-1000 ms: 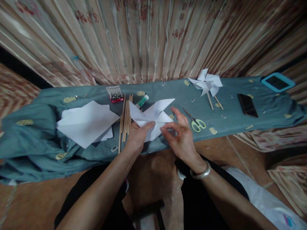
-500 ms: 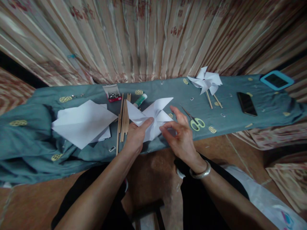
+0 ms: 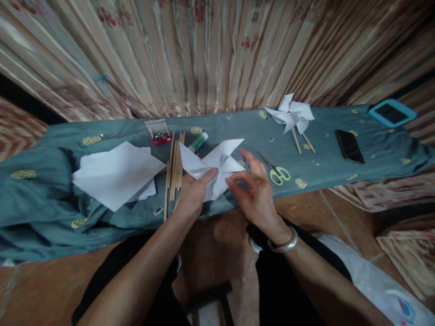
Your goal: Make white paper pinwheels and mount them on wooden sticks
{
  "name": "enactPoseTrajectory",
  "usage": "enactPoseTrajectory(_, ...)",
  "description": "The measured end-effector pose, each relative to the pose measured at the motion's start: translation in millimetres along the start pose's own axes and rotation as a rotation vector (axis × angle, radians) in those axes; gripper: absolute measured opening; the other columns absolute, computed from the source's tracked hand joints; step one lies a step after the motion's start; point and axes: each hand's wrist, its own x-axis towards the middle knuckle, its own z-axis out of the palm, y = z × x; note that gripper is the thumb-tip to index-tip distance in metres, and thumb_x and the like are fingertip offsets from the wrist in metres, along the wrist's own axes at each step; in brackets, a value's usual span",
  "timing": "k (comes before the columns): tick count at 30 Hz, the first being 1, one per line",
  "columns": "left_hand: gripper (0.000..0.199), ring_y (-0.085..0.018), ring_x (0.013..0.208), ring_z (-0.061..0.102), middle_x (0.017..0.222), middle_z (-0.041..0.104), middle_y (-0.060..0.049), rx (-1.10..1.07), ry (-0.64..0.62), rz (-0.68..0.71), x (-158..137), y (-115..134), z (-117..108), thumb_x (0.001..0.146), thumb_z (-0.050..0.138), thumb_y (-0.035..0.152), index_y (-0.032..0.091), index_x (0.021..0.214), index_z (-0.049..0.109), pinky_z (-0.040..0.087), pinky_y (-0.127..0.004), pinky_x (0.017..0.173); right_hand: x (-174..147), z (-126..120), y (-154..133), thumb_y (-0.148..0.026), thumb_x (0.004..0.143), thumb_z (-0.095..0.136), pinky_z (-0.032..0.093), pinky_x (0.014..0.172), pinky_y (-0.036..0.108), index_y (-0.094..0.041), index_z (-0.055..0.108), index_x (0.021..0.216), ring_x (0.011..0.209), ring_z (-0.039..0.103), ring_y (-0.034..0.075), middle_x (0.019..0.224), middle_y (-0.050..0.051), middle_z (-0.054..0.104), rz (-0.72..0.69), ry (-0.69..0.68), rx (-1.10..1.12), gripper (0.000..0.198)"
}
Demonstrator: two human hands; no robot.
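Pinching a white paper pinwheel (image 3: 219, 154), its pointed blades folded in towards the middle, are both hands (image 3: 190, 194) (image 3: 254, 194).

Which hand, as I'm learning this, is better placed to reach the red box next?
Probably the right hand: it pinches just an edge of the pinwheel, while the left hand holds it near the middle, though the box lies nearer the left.
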Motion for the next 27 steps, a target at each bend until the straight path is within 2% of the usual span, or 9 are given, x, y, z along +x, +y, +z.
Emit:
enactPoseTrajectory(16, 0.027, -0.017, 0.07, 0.066, 0.075, 0.073, -0.002, 0.047, -0.023, -0.001, 0.7, -2.9, -1.1, 0.054, 0.083, 0.025, 0.015, 0.076, 0.069, 0.052, -0.029, 0.072, 0.3, -0.3, -2.4, -0.028, 0.087, 0.06, 0.038, 0.108, 0.052, -0.021, 0.067, 0.079, 0.131, 0.045, 0.028, 0.144, 0.007, 0.048, 0.021, 0.001, -0.004, 0.013)
enactPoseTrajectory(27, 0.027, -0.018, 0.068, 0.065, 0.075, 0.073, -0.003, 0.099, 0.022, 0.013, 2.8, -0.4, -1.2, 0.052, 0.082, 0.025, 0.015, 0.074, 0.07, 0.053, -0.031, 0.069, -1.6, -3.5, -6.6, -0.029, 0.088, 0.06, 0.042, 0.106, 0.051, -0.02, 0.068, 0.083, 0.129, 0.048, 0.027, 0.141, 0.01, 0.051, -0.034, 0.023, -0.036, 0.012)
